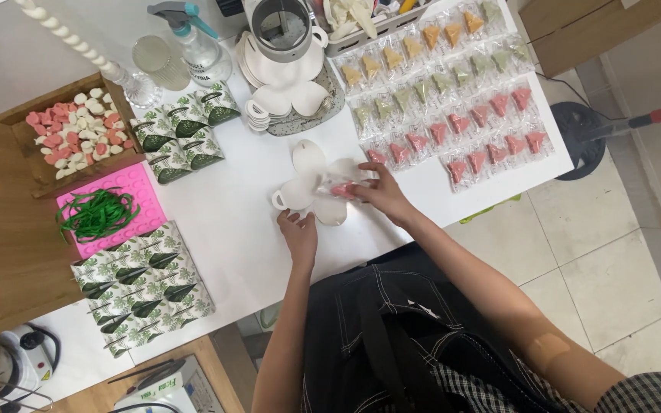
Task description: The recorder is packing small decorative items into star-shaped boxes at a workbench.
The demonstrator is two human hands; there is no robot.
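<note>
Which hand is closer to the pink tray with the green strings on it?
Left. The left hand rests on the table just below the white paper box, on the pink tray's side. The right hand is farther away, holding a pink packet over the box.

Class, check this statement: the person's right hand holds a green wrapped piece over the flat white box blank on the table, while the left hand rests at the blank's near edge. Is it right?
Not quite. The wrapped piece in the right hand is pink, not green, as the head view shows. The rest stands: it is held over the flat white box blank, and the left hand rests at the blank's near edge on the table.
</note>
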